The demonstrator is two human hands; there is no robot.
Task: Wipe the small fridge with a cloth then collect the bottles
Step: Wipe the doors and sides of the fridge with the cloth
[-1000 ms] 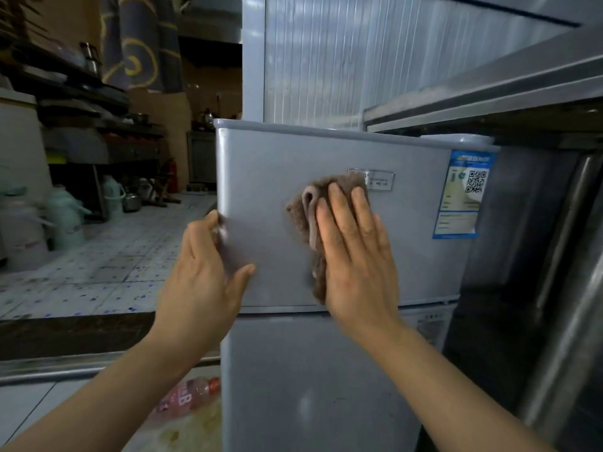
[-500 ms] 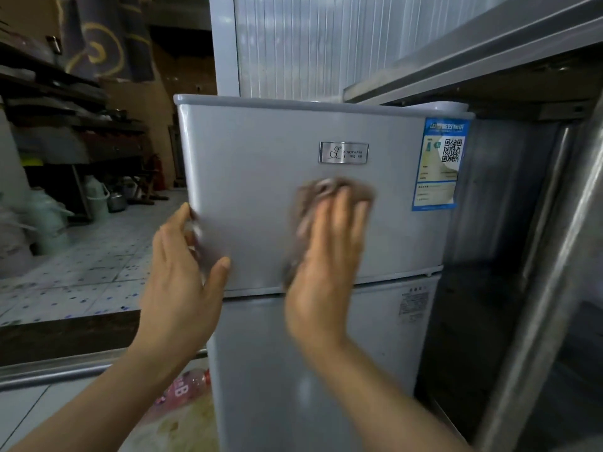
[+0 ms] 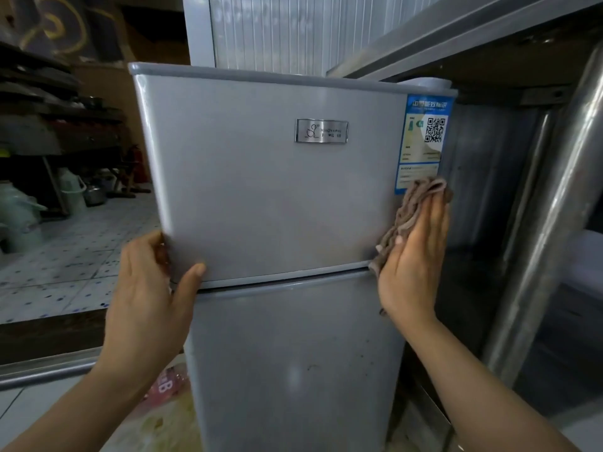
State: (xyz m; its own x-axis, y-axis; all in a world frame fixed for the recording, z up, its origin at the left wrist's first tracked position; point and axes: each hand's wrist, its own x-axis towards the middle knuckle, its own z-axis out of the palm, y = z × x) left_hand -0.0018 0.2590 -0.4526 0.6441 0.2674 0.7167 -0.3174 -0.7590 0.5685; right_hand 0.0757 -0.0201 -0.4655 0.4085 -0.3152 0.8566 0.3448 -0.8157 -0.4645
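Head cam: right hand [image 3: 411,256] flat, pressing cloth [image 3: 411,210] on fridge [image 3: 277,197]; left hand [image 3: 150,288] grips door edge.

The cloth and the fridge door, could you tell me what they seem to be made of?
The cloth looks like soft brown terry fabric: it bunches in ribbed folds under the right hand. The fridge door looks like silver-painted metal or plastic, with a smooth satin sheen; which one cannot be told.

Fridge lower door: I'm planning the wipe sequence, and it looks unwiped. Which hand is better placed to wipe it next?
Right. The right hand already presses the brown cloth flat on the upper door's lower right corner, just above the lower door. The left hand grips the upper door's left edge, probably steadying the fridge.
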